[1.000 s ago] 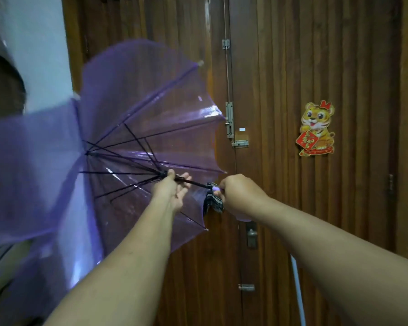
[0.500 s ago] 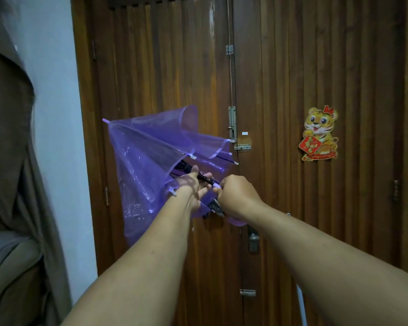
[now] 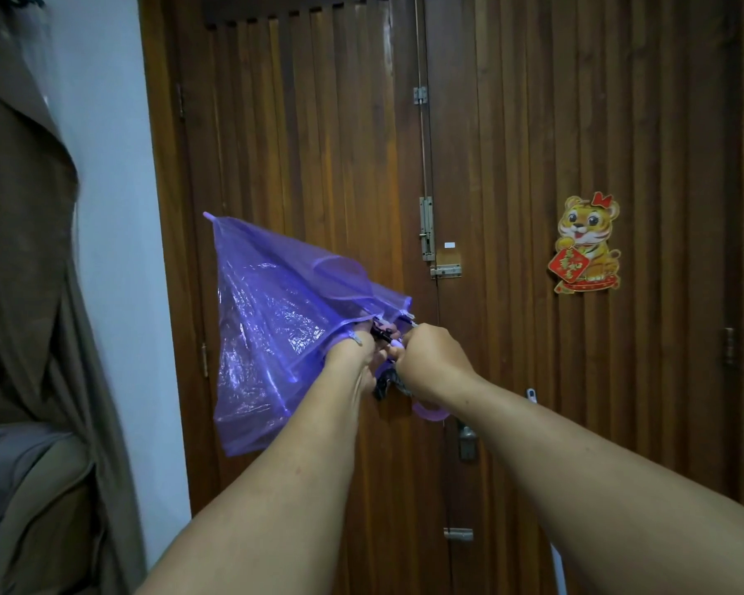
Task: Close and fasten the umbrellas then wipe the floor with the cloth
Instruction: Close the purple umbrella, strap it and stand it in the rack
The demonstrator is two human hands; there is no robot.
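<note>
Purple umbrella (image 3: pixel 276 337) collapsed, axis up-left from both grips; left hand (image 3: pixel 353 358) clasps runner, right hand (image 3: pixel 430 358) clasps handle nearer.

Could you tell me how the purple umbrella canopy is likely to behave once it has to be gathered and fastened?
The canopy looks thin, glossy and crinkled, so it will probably be floppy and perhaps a little slippery. Its folds billow loosely away from the left hand, so they may spring outward unless held. It is probably light, since both hands keep it raised.

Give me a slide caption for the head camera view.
Both hands, left hand and right hand, grip a collapsed purple umbrella before a wooden door.
</note>
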